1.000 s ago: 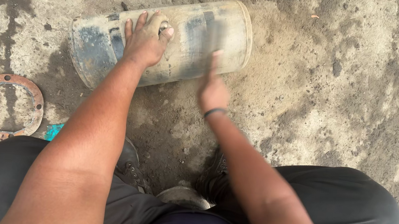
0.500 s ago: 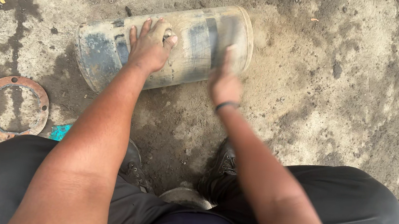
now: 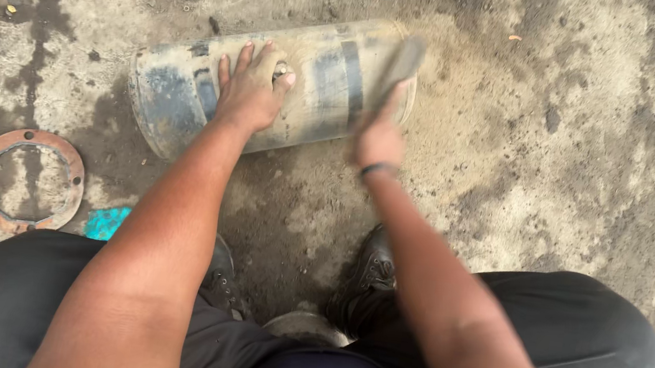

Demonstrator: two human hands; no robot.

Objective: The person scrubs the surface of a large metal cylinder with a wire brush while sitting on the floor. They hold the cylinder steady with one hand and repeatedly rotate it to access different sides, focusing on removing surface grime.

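The tool (image 3: 397, 71) in the right hand (image 3: 380, 136) was motion-blurred; its kind and material could not be made out, only a grey, elongated, flat-looking shape. The right hand was clenched around its lower end, with a dark band at the wrist. The fingers of that hand were hidden behind the back of the hand. The person's torso was cut off by the lower frame edge.

The cylinder (image 3: 273, 84) lay on its side on the ground (image 3: 586, 142), a dusty, beige-grey drum with dark bands around it and a dark, worn patch near its left end. The left hand (image 3: 251, 90) rested flat on top of the cylinder, fingers spread, not gripping. The blurred tool stood over the cylinder's right end; contact could not be confirmed.

The ground was rough concrete, stained dark and dusted with pale sand. A rust-coloured flat ring (image 3: 24, 179) with bolt holes lay to the left, well apart from the cylinder. A turquoise scrap (image 3: 107, 222) lay beside the left knee. Two black boots (image 3: 371, 270) showed between the dark trouser legs.

Compared with half a second earlier, the left hand remained on the cylinder, while the tool had come into view above the right hand
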